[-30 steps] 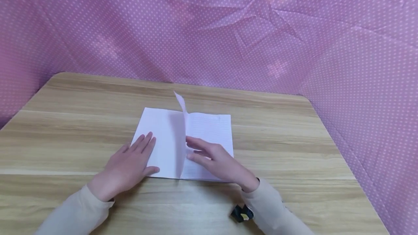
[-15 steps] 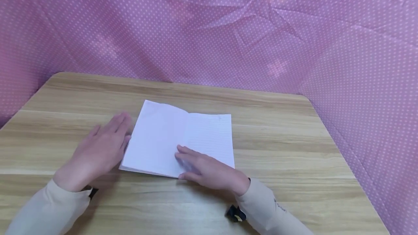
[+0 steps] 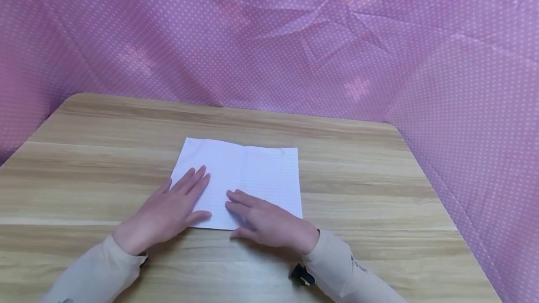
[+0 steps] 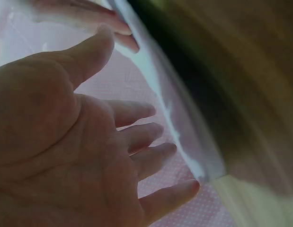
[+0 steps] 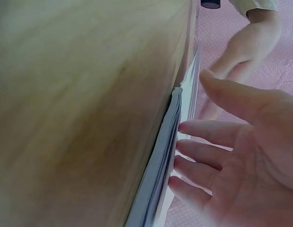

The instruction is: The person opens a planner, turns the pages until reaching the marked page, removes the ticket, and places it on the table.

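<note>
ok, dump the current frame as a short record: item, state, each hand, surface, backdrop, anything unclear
item: ruled notebook
state: open, lying on the table, both pages facing up
left hand: fingers extended over the left page's outer, lower part
right hand: fingers reaching across the lower part of the fold
surface: wood-grain table
backdrop: pink polka-dot cloth
unclear: black object by the right sleeve, identity not readable
</note>
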The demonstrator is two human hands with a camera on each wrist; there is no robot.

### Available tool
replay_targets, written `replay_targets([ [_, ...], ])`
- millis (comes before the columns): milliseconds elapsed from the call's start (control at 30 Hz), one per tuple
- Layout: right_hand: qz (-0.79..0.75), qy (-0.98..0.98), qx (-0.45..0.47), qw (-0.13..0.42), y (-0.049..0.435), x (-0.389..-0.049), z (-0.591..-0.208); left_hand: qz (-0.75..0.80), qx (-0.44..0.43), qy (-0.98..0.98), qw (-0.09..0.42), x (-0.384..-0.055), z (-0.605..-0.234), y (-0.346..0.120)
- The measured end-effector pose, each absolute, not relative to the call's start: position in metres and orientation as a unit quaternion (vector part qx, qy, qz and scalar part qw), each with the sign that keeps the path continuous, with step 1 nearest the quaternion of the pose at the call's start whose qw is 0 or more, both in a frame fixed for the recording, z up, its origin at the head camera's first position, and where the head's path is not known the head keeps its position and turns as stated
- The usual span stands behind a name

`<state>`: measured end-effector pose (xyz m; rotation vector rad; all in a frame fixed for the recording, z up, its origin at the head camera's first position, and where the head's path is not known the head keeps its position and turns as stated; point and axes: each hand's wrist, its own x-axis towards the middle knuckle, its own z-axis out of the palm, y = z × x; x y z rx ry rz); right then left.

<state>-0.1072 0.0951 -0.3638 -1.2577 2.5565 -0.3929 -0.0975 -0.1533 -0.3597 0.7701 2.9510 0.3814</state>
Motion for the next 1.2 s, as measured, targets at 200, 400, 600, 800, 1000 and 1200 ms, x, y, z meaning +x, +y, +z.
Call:
replay_targets([
  [200,-0.11,0.885,-0.43,0.142,0.095,-0.107,-0.364,0.126,0.242,0.959,0.073,-0.098,-0.371,-0.153],
  [400,-0.108,0.884,-0.431,0.148,0.095,-0.108,-0.363,0.138,0.239,0.957,0.086,-0.098,-0.372,-0.154],
  [600,-0.129,0.882,-0.437,0.12,0.107,-0.118,-0.363,0.142,0.237,0.956,0.096,-0.098,-0.37,-0.153],
  [800,-0.174,0.89,-0.411,0.093,0.131,-0.141,-0.363,0.143,0.233,0.956,0.105,-0.098,-0.369,-0.153],
  [1000,-0.199,0.915,-0.335,0.105,0.157,-0.165,-0.365,0.144,0.234,0.956,0.104,-0.098,-0.37,-0.153],
  [1200,-0.193,0.934,-0.287,0.093,0.174,-0.184,-0.365,0.141,0.235,0.956,0.103,-0.098,-0.372,-0.153],
])
